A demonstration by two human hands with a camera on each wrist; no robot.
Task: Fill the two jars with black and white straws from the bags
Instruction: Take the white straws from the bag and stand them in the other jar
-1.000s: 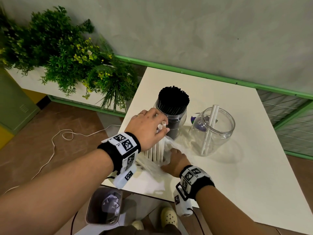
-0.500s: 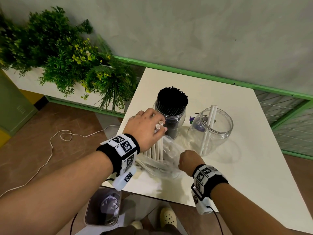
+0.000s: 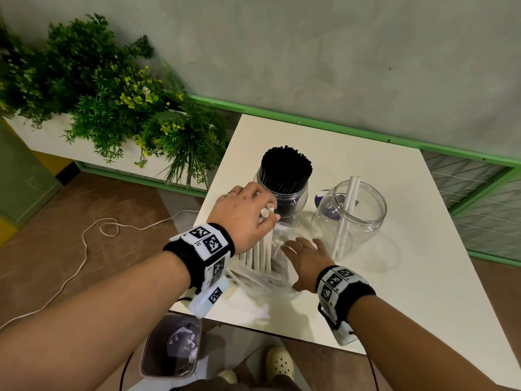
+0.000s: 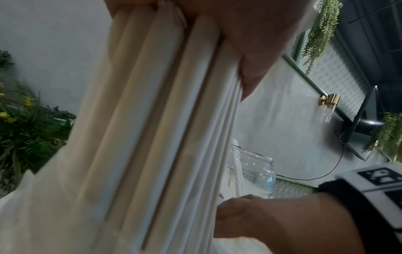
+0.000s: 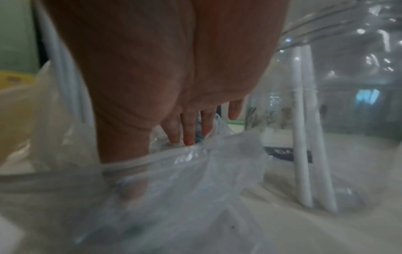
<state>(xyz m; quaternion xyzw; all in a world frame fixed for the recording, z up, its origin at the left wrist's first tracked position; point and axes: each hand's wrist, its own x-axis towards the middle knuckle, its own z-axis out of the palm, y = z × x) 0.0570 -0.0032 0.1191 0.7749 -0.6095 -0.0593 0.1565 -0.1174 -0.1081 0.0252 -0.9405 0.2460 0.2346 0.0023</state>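
1. Clear plastic bag [image 3: 277, 266] lies crumpled at the lower middle of the head view, on the near part of the white desk [image 3: 417, 249].
2. Left hand [image 3: 245, 218] is curled around a bundle of white straws [image 3: 260, 249], held upright with the lower ends inside the bag; two open tube ends show above the fingers.
3. Left wrist view: the same white straws [image 4: 156, 120] fill the frame, fingers wrapped round their upper part.
4. Right hand [image 3: 306, 263] has its fingers spread and straight, palm down on the bag, just right of the bundle. Right wrist view shows the fingertips [image 5: 188, 137] against the plastic film [image 5: 195, 180]; it grips nothing.
5. Jar of black straws [image 3: 282, 187] stands at the centre of the frame, packed full, just behind the left hand.
6. Second clear jar [image 3: 351, 218] stands to its right, holding two white straws that lean against the rim.
7. Purple-marked item behind the jars, too hidden to identify.
8. Green plants [image 3: 112, 103] at upper left; waste bin [image 3: 172, 348] on the floor at lower centre.
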